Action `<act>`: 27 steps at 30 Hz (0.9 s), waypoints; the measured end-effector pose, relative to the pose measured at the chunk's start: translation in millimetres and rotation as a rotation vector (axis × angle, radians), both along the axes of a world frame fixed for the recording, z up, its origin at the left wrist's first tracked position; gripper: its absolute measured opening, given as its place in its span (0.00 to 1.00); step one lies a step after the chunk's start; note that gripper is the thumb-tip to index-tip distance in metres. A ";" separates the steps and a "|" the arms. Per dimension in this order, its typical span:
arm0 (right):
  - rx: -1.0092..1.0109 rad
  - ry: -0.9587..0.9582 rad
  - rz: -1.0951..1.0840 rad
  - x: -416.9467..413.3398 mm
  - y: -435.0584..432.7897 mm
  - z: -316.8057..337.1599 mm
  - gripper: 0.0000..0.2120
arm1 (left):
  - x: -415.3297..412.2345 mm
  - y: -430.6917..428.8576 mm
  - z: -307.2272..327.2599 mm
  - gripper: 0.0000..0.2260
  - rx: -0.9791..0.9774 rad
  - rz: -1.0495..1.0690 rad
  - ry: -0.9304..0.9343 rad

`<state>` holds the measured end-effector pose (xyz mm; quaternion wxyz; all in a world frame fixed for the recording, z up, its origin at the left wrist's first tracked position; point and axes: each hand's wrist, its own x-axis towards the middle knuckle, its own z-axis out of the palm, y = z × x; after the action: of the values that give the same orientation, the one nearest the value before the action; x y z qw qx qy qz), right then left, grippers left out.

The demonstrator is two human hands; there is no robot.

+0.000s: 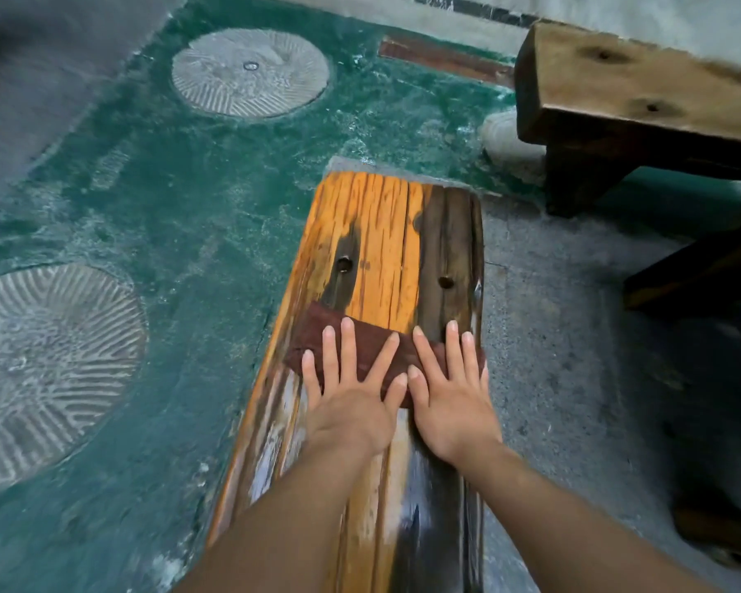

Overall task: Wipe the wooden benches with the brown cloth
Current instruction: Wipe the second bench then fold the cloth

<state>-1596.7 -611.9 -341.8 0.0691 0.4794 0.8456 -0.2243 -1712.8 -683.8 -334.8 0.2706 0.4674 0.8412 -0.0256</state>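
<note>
My left hand (351, 400) and right hand (450, 395) lie side by side on the brown cloth (315, 325). Both are flat, palms down, with the fingers straight and fanned apart, and the two thumbs nearly meet. The left hand covers the middle of the cloth and the right hand covers its right end.

The cloth is spread across the width of the wooden counter (381, 233), a little short of its far end, and its left corner reaches the counter's left edge. Beyond the cloth the wood is orange with dark streaks and two small round holes. Nearer me it shows pale, glossy patches.

A darker bench (642, 92) stands at the upper right, apart from the counter. On the left the floor (189, 207) is green, with two ribbed round stone discs (249, 72) set into it. To the right of the counter the ground is grey concrete (552, 336).
</note>
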 end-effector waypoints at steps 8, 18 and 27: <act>0.036 0.027 -0.006 -37.2 103.3 -4.7 0.24 | -37.4 106.8 -2.7 0.21 0.016 0.023 -0.003; 0.127 -0.041 0.037 -77.9 203.1 -7.4 0.24 | -68.2 202.5 -5.8 0.23 0.054 0.080 0.021; 0.116 -0.036 0.080 -97.9 251.2 -8.6 0.25 | -87.7 240.2 -7.6 0.23 0.050 0.106 0.030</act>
<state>-1694.6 -360.7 -350.4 0.0654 0.4526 0.8742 -0.1635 -1800.5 -443.6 -342.4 0.2474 0.4283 0.8691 0.0029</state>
